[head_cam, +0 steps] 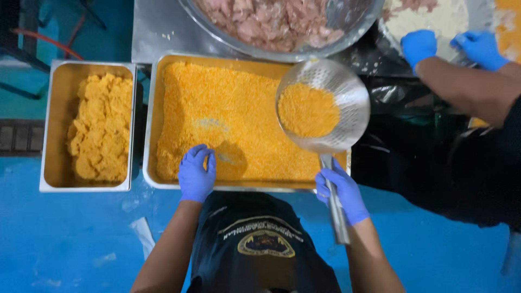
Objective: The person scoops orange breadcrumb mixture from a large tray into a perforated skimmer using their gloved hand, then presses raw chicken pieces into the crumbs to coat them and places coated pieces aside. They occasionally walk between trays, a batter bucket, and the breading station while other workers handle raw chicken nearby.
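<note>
I'm looking straight down on the wide steel tray (153, 125), filled nearly edge to edge with orange breadcrumbs (239, 108). A narrower steel pan (54, 125) is sitting just left of it, apart from it, holding a pile of crumb-coated pieces (101, 127) heaped toward its right side. A big round steel bowl (304, 54) of raw pale-pink meat chunks (268, 21) is standing just behind the tray, its rim overlapping the tray's far edge.

My left hand (196, 173), in a blue glove, is resting palm-down at the tray's near edge, fingers (198, 154) loosely curled and pressing into the crumbs; nothing is showing pinched between them. There's a shallow dent in the crumbs just right of that hand.

My right hand (342, 190), also gloved in blue, is wrapping fully around the handle of the perforated steel skimmer (355, 103), fingers closed tight on it. The skimmer is hanging over the tray's right end, handle running back toward me past the tray's near rim, and its bowl is carrying a mound of loose crumbs (307, 110). That mound is sitting well ahead of the gripping fingers, up the handle.

Another person's two blue-gloved hands (450, 48) are working at the top right over a tray of white coating (434, 21); I can't tell what they're gripping.
</note>
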